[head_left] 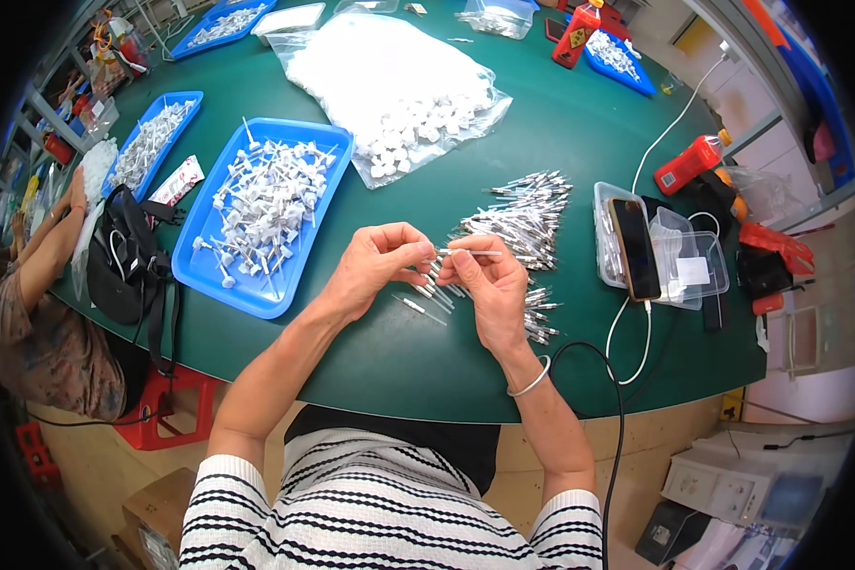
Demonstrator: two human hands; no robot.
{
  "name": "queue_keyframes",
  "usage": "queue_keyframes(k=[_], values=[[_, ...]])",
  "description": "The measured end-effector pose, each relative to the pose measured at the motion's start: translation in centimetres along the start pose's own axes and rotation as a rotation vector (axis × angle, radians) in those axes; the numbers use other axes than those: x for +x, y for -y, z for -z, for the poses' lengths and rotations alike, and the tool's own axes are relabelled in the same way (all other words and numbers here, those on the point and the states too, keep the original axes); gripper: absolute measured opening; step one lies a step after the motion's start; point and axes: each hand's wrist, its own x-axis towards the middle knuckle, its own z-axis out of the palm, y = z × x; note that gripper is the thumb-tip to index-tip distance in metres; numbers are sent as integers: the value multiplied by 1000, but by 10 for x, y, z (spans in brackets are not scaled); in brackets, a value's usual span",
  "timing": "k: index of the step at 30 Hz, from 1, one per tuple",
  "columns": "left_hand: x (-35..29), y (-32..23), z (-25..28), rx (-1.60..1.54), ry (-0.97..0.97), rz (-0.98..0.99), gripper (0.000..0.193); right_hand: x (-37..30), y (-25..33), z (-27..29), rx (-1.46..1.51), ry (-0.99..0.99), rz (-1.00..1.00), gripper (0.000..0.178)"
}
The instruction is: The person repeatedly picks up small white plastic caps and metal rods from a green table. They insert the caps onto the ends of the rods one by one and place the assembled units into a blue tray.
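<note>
My left hand (pixel 382 264) and my right hand (pixel 492 290) meet over the near middle of the table, thumbs and fingertips pinched together. Between them lies a thin pale rod (pixel 484 253), its end sticking out past my right fingers. What my left fingertips grip at its other end is too small to make out. Under and beside my hands are several loose slim rods with white sleeves (pixel 412 305). A larger heap of such rods (pixel 522 223) is just beyond my right hand. Left of my hands, a blue tray (pixel 188 255) holds many white-capped rods (pixel 271 204).
A clear bag of white caps (pixel 399 142) lies beyond my hands. To the right are a phone (pixel 635 249) on a clear plastic box (pixel 610 271), cables and a red bottle (pixel 691 165). A black bag (pixel 119 261) and another person's arm (pixel 52 252) are at left.
</note>
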Motion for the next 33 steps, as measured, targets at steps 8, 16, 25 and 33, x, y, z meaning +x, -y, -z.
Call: queue_keyframes(k=[8,16,25,33], values=[[-1,-2,-1,-23,-33,-30,21,0,6,0,-73,-74,86,15],[0,7,-9,-19,-50,-65,27,2,6,-7,-25,-91,151,16],[1,5,-3,-164,-5,56,23,2,9,-4,-89,-99,147,15],[0,3,-6,-276,7,98,21,-1,14,-7,-186,-139,189,11]])
